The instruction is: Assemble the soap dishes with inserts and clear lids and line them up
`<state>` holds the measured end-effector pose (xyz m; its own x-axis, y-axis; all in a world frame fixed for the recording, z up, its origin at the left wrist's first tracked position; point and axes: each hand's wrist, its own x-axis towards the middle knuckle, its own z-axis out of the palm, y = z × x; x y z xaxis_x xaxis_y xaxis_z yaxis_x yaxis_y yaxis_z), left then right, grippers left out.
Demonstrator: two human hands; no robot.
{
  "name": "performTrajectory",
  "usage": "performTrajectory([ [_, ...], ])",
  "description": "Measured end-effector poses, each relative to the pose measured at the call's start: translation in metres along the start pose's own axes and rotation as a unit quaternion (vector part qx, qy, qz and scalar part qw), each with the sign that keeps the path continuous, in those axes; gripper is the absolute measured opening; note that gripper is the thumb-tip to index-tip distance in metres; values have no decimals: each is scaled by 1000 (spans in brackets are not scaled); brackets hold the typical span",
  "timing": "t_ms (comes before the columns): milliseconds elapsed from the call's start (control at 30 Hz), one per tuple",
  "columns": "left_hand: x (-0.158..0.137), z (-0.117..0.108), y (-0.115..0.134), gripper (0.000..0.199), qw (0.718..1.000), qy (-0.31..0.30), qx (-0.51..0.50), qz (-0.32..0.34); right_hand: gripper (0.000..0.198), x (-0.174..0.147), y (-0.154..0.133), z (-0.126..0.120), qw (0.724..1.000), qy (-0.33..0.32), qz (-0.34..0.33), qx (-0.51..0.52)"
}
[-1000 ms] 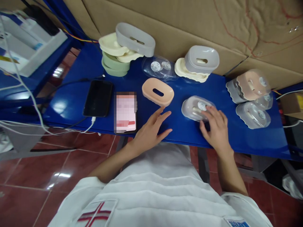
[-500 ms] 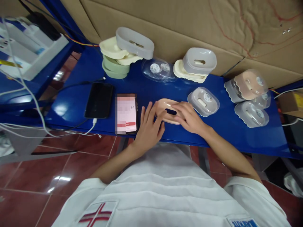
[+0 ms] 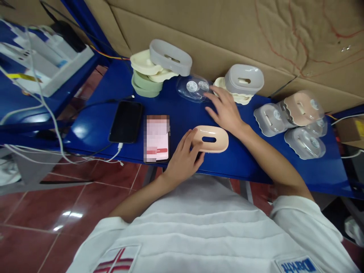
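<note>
A peach oval soap dish with a slot in its middle lies on the blue table near the front edge. My left hand grips its left end, fingers over the rim and thumb at the near side. Farther back, my right hand is open with its fingers apart and holds nothing. Its fingertips are close to the clear lids with round stickers and the cream wavy-edged trays. A grey soap dish piece sits on those trays.
Left of my left hand are a lit phone and a dark phone with a white cable. Grey, cream and green dish parts are stacked behind. Lidded soap dishes stand at the right. Cardboard lines the back.
My right hand has left the peach dish and reached up towards the clear lids. A lidded grey dish has shifted right, against the group there. My left hand stays on the peach dish.
</note>
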<state>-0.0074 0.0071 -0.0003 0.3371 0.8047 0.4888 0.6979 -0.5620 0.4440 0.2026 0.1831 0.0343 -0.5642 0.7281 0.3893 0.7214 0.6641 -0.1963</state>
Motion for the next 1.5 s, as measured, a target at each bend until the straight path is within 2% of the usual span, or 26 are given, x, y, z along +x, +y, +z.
performTrajectory([
  [100,0,0,-1,28,1000,6,2,12,66,48,-8,20,997,-57,-22,-44],
  [200,1,-2,-1,25,1000,1,2,15,67,64,-11,24,996,-63,-1,-55],
  [267,1,-4,-1,25,1000,-3,-4,11,60,50,-10,15,998,-49,-2,-38],
  [433,1,-5,0,27,999,-18,-26,18,57,-26,-4,-21,998,-44,-26,24],
  [533,1,-3,0,29,999,-28,-30,23,56,-56,2,-32,997,-51,-28,42],
  [633,1,-3,0,30,999,-34,-32,24,55,-59,15,-40,999,-36,-23,14],
  [767,0,-5,1,28,999,-28,-30,29,53,-39,49,-52,992,46,68,-95],
  [900,0,-8,1,24,998,-17,-43,44,44,-33,71,-69,981,72,131,-127],
  [967,0,-9,0,26,997,-15,-56,44,43,-44,61,-79,977,104,123,-138],
  [1033,0,-8,-1,39,997,-12,-75,34,40,-64,34,-85,980,112,85,-144],
  [1167,-1,-3,-4,76,993,24,-113,22,36,-112,-36,-79,994,30,17,-102],
  [1267,-2,-1,-5,87,992,26,-120,22,36,-135,-72,-65,999,-16,-22,-47],
  [1333,-2,-2,-5,88,993,16,-116,18,34,-142,-80,-58,999,-20,-35,-24],
  [1400,-2,-4,-5,82,994,-1,-105,16,35,-146,-78,-56,1000,2,-25,-15],
  [1500,0,-7,-4,54,996,-36,-80,34,44,-156,-64,-60,997,68,20,-32],
])
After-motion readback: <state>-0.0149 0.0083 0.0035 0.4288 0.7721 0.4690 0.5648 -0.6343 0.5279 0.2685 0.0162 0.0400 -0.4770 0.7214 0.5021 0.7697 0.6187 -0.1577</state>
